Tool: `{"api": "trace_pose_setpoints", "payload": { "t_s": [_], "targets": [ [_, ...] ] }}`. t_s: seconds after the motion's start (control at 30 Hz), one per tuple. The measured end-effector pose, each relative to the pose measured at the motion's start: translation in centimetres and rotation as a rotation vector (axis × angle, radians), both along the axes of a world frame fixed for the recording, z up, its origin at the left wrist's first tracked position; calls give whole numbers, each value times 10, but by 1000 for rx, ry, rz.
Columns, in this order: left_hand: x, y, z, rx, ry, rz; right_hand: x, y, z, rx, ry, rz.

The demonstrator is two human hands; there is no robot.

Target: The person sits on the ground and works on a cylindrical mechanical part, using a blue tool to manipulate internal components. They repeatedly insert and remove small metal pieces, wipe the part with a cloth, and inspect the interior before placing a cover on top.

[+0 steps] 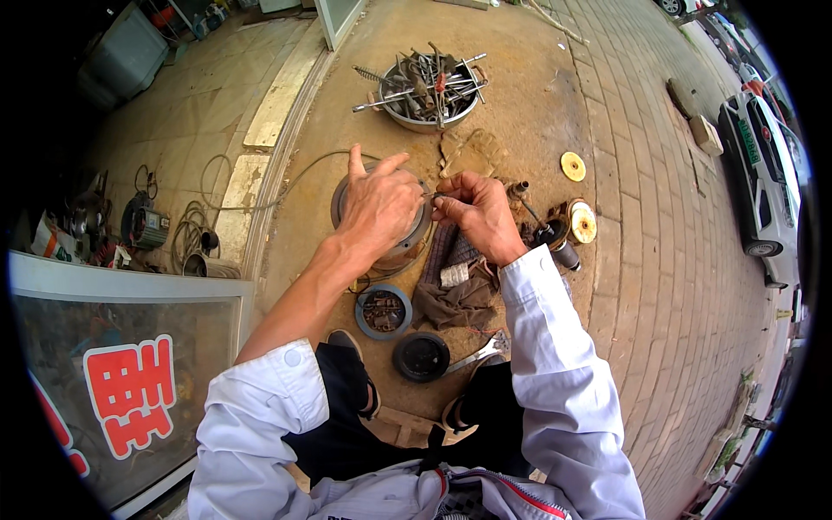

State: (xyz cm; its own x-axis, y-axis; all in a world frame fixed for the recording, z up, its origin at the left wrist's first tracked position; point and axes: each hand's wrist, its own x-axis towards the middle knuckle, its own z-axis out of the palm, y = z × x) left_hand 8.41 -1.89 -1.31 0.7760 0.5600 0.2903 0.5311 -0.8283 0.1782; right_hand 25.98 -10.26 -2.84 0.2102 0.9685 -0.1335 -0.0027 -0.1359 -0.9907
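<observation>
My left hand (381, 204) is over a grey round metal housing (340, 211), two fingers raised; the others bend toward my right hand, their grip partly hidden. My right hand (475, 212) pinches a small dark part (436, 198) above the housing's right side. Below lie crumpled brown rags (455, 308), a blue-grey dish of small metal parts (382, 312), a black round dish (420, 357) and a large spanner (472, 355). To the right are a dark cylindrical assembly (563, 251) and pale yellow discs (573, 166). A thin cable (295, 182) runs leftward from the housing.
A metal basin (432, 121) heaped with tools stands ahead. At left are a glass door (217, 355), a threshold and a motor (143, 227) among hoses. A white car (763, 191) stands on the paving at right, near stone blocks (706, 134). My feet are below the parts.
</observation>
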Motion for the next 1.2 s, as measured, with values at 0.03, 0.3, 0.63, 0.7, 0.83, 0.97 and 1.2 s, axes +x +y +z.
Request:
{"api": "trace_pose_setpoints", "payload": {
  "t_s": [0.03, 0.3, 0.63, 0.7, 0.83, 0.97, 1.2],
  "targets": [
    [-1, 0, 2, -1, 35, 4, -1, 0, 0, 4, 3, 9],
    [4, -1, -6, -31, -39, -7, 1, 5, -14, 40, -87, 37],
    [12, -5, -2, -113, -145, -69, -1, 1, -20, 227, -524, -23],
    [6, 3, -7, -86, -115, -65, -6, 4, -18, 233, -457, -38],
    [4, 2, -2, -82, -120, -56, -6, 6, -15, 234, -333, -35],
    [2, 4, -2, -71, -95, -81, -3, 6, -23, 303, -369, 10],
    [3, 1, 1, -109, -98, -83, -14, 6, -18, 161, -534, -56]
  ]
}}
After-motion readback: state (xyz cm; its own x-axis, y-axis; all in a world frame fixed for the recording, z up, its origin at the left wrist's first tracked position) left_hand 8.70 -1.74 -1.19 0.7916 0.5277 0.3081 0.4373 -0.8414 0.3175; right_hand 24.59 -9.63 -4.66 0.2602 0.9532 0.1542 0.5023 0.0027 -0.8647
